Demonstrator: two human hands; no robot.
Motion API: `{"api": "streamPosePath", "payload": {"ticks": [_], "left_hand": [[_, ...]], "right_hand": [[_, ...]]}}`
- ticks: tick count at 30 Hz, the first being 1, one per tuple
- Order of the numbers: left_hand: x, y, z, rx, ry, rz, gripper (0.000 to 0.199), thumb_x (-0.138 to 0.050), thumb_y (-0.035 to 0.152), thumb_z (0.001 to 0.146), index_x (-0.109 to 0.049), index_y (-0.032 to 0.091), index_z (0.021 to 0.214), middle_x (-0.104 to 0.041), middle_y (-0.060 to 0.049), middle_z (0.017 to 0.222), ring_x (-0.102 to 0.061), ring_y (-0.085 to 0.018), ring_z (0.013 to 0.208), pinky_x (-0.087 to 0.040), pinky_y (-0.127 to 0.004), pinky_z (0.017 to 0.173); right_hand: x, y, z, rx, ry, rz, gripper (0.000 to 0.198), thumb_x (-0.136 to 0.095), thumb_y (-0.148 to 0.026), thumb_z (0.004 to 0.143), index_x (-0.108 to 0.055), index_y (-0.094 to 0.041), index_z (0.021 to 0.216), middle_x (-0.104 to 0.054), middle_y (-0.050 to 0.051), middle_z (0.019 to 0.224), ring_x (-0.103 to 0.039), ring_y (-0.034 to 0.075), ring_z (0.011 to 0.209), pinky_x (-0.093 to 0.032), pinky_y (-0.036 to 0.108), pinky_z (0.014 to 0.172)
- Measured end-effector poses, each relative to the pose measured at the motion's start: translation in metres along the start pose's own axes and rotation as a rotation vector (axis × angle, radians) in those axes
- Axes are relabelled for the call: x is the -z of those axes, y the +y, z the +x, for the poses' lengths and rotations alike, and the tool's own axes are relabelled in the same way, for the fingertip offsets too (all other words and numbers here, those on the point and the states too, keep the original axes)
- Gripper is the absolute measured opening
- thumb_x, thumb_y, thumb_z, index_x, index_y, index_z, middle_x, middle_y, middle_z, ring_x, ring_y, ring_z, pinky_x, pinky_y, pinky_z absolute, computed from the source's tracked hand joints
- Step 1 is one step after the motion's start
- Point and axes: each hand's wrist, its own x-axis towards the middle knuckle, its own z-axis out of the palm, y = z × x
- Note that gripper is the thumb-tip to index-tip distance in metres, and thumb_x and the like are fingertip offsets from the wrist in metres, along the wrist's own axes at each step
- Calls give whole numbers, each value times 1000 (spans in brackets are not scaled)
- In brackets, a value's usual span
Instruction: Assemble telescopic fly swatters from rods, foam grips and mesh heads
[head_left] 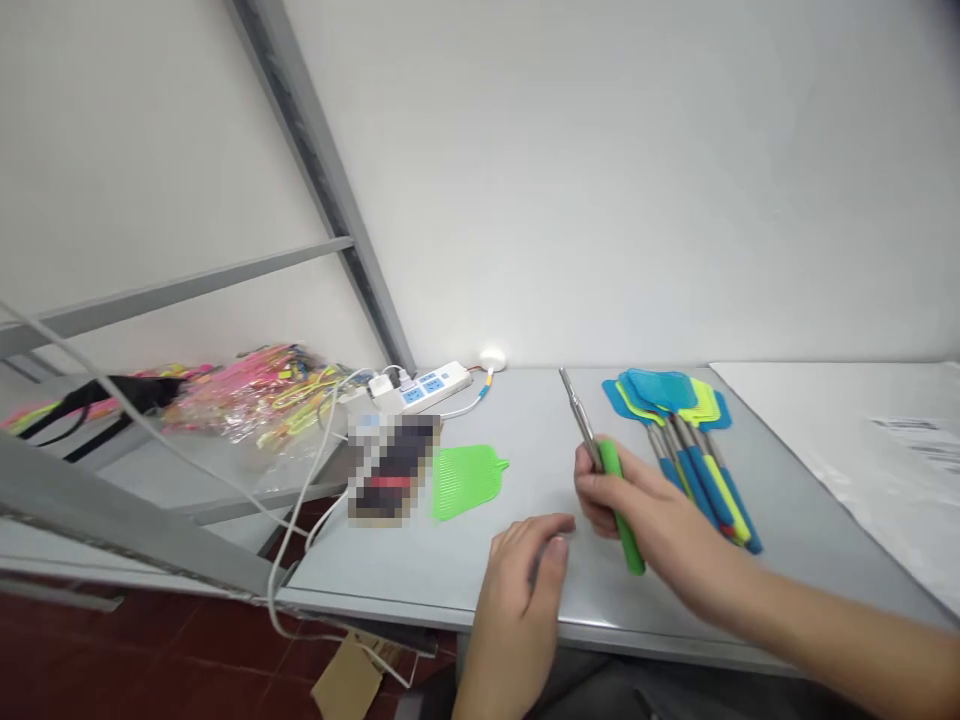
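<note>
My right hand is closed around a telescopic fly swatter handle with a green grip. Its metal rod tilts up and to the left, with no swatter head on its end. My left hand hovers by the table's front edge, thumb and forefinger slightly apart with nothing seen between them. A loose green fly swatter head lies flat on the table, up and left of that hand. To the right of the handle, several fly swatters with blue and yellow heads are stacked in a fanned pile.
A white power strip with cables and a blurred-out flat object occupy the table's left side. Plastic-wrapped colourful cords lie on the shelf beyond the grey metal frame. White sheeting covers the right end.
</note>
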Motion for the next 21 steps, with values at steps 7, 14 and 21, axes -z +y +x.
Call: {"api": "streamPosePath", "payload": {"ticks": [7,14,21], "left_hand": [[-71,44,-9,190,-110,-601,54,-39,49,99,-36,29,149,-44,-7,152,-47,-26,135,-52,-40,99],[-90,48,7,-89,-87,-225,47,-35,42,100,-46,28,143,-59,-7,138,-51,-26,131,-50,-41,101],[-82,43,16,-373,-128,284,32,-35,29,97,-59,22,117,-67,-10,92,-66,-23,79,-55,-34,67]], "right_hand": [[4,42,-42,156,331,116,22,-61,-43,85,-51,-26,94,-47,-2,77,-49,15,69,-48,26,61],[30,40,-38,325,409,62,22,-60,-32,86,-39,-27,84,-38,-3,78,-41,13,63,-43,23,55],[42,40,-37,363,413,168,27,-64,-26,83,-37,-27,86,-37,-4,85,-42,11,68,-44,23,61]]}}
